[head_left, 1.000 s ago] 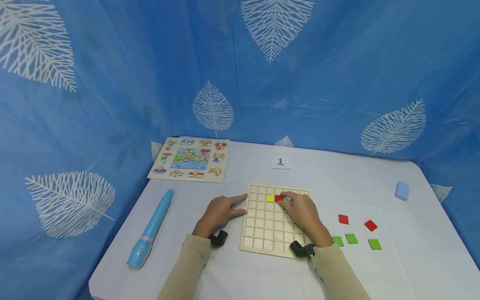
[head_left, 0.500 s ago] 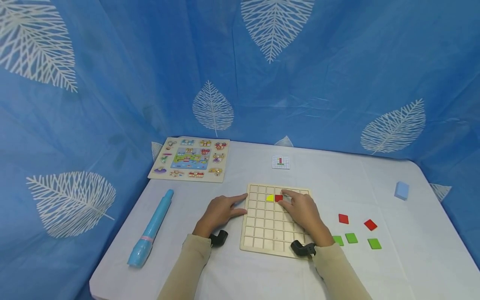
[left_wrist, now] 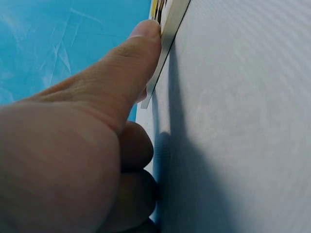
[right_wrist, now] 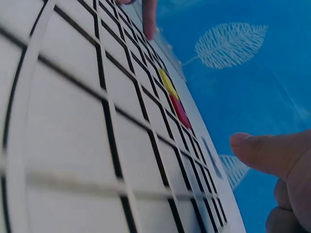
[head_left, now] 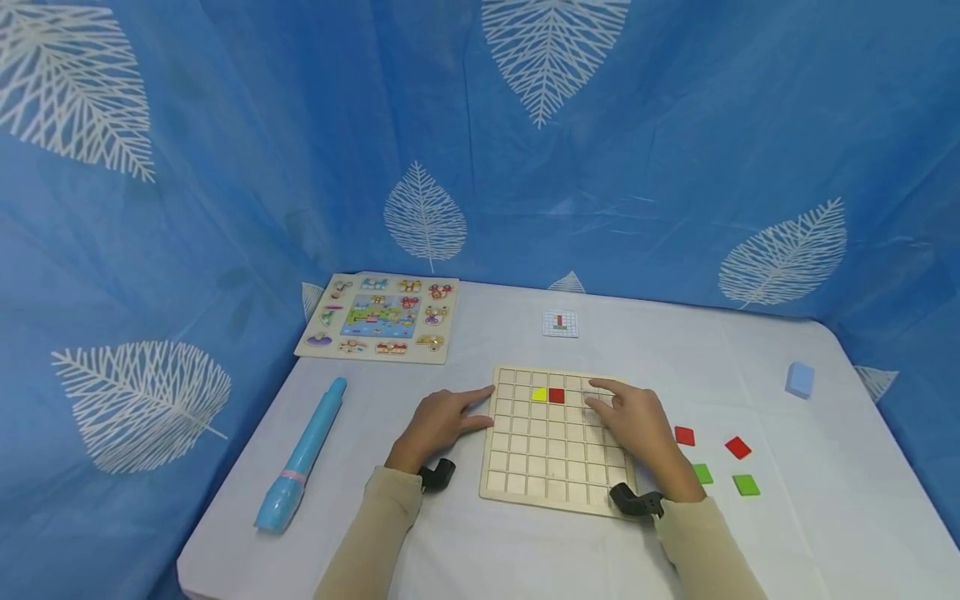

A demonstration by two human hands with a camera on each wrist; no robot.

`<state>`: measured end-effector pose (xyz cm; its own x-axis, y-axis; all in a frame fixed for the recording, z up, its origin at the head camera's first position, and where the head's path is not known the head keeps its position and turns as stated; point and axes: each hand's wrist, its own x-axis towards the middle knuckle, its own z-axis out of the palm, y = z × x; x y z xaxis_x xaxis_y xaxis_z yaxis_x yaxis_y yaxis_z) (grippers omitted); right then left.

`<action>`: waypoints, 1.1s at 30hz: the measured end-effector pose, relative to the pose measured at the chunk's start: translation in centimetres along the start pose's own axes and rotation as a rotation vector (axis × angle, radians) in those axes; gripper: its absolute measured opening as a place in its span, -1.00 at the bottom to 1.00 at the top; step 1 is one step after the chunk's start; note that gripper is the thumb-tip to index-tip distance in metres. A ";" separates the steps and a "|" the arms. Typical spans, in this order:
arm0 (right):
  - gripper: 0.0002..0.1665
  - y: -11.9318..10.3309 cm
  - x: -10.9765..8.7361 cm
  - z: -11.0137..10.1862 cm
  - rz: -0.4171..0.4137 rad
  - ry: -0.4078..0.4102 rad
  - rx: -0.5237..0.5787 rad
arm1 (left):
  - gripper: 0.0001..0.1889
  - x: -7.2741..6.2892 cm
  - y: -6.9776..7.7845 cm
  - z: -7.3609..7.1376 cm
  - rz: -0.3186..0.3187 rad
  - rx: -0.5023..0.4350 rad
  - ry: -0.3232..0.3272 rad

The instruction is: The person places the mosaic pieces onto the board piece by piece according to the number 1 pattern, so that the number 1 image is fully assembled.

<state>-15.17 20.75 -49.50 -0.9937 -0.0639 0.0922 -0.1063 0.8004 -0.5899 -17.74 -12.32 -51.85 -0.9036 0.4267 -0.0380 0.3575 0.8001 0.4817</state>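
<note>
A wooden grid board [head_left: 537,447] lies on the white-covered table with a yellow curved-edge piece [head_left: 540,394] and a red square tile [head_left: 556,396] side by side in its cells. My left hand [head_left: 437,422] touches the board's left edge with the straight thumb and index finger; in the left wrist view its other fingers are curled beneath. Over the board's right part, my right hand [head_left: 637,421] holds nothing, its thumb and index finger apart, to the right of the red tile. The right wrist view shows the right thumb [right_wrist: 262,150] clear of the board.
Loose red tiles [head_left: 738,447] and green tiles [head_left: 746,485] lie right of the board. A small pattern card [head_left: 560,324] sits behind it. Also on the table are a picture puzzle [head_left: 442,350], a closed blue umbrella-like object [head_left: 303,454] and a light blue block [head_left: 800,380].
My right hand has let go of the red tile and moved right, its forearm now covering one green tile. The red tile stays beside the yellow piece. My left hand has not moved.
</note>
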 end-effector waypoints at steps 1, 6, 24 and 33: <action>-0.52 0.3 -0.2 -0.4 0.000 0.008 -0.007 | -0.33 0.0 0.0 0.0 0.000 0.000 -0.002; -0.56 2.2 -1.5 -2.4 0.016 0.055 -0.048 | -0.33 0.0 0.0 0.0 0.003 0.002 -0.010; -0.58 8.1 -5.7 -7.1 0.142 0.043 -0.121 | -0.35 -0.2 0.0 -0.1 0.046 -0.027 0.033; -0.54 10.0 -7.0 -7.0 0.178 0.005 -0.127 | -0.35 -0.1 -0.2 0.0 0.044 -0.027 0.033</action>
<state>-9.04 33.34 -50.44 -0.9961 0.0880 -0.0003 0.0768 0.8674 -0.4916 -17.65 -12.50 -51.97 -0.8948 0.4462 0.0126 0.3907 0.7692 0.5057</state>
